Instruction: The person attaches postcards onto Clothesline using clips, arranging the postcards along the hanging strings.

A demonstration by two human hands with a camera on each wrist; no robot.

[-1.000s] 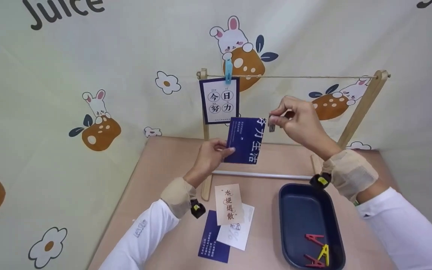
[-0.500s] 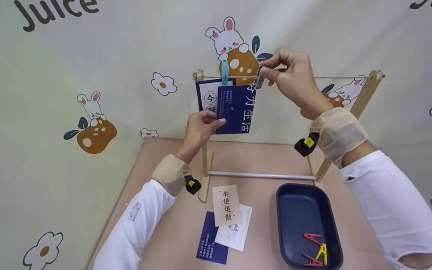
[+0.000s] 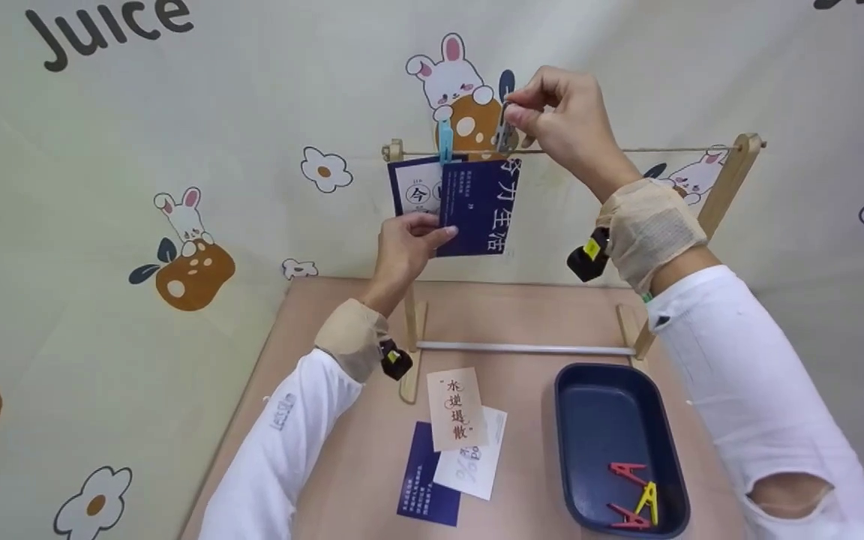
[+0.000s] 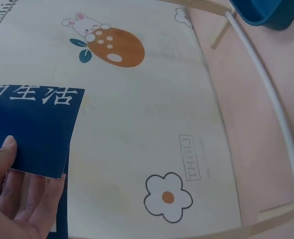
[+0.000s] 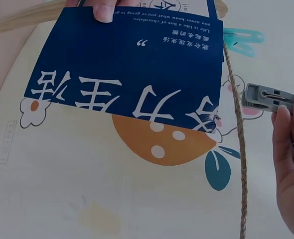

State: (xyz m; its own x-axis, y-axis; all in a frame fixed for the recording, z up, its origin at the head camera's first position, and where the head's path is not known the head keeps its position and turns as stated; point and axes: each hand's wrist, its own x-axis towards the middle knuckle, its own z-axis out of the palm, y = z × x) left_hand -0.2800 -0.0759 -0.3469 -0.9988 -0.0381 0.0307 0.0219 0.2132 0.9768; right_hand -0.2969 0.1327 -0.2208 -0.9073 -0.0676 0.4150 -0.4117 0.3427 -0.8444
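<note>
My left hand [image 3: 406, 247] pinches a dark blue card [image 3: 477, 214] with white lettering by its left edge, thumb in front. The card's top edge lies close under the twine line [image 3: 589, 151]. My right hand [image 3: 571, 112] pinches a grey clothespin [image 3: 505, 131] just above the line; in the right wrist view the pin's nose [image 5: 254, 94] points at the twine. Left of it, a light blue clothespin [image 3: 445, 141] clips a blue-bordered white card [image 3: 411, 184] to the line. The held card covers much of that one.
A wooden frame [image 3: 724, 180] carries the line, with a pale rod [image 3: 529, 349] low down. A dark blue tray [image 3: 563, 442] holds red and yellow clothespins [image 3: 648, 502]. On the table lie a cream card [image 3: 454, 405], a white card [image 3: 488, 472] and a blue card [image 3: 424, 487], overlapping.
Both hands have risen from below the line, bringing the blue card up in front of the hanging card and the grey clothespin up above the twine.
</note>
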